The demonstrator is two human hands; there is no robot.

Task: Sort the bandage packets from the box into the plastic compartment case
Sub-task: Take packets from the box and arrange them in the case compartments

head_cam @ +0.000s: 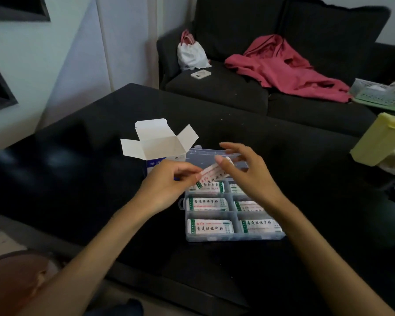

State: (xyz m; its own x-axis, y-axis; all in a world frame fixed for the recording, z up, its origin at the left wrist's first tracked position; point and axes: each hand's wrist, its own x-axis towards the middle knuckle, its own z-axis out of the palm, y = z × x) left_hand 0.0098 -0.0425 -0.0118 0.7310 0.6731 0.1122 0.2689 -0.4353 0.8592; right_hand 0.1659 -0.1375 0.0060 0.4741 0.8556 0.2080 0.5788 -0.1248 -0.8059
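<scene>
**Packet held over the case**

Left hand and right hand pinch one bandage packet by its ends, above the plastic compartment case on the black tabletop. Open box stands at the case's ten o'clock; packets fill the near compartments.

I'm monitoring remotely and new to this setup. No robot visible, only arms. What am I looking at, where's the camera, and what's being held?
There is no machine here: a person works with bare hands, and the single camera sits on their head, looking forward and down. The left hand and right hand together pinch one bandage packet above a clear plastic compartment case, where more packets already lie in several compartments. Behind the left hand stands the opened white box with its flaps up. All this rests on a dark table. A dark sofa behind holds a pink garment.
</scene>
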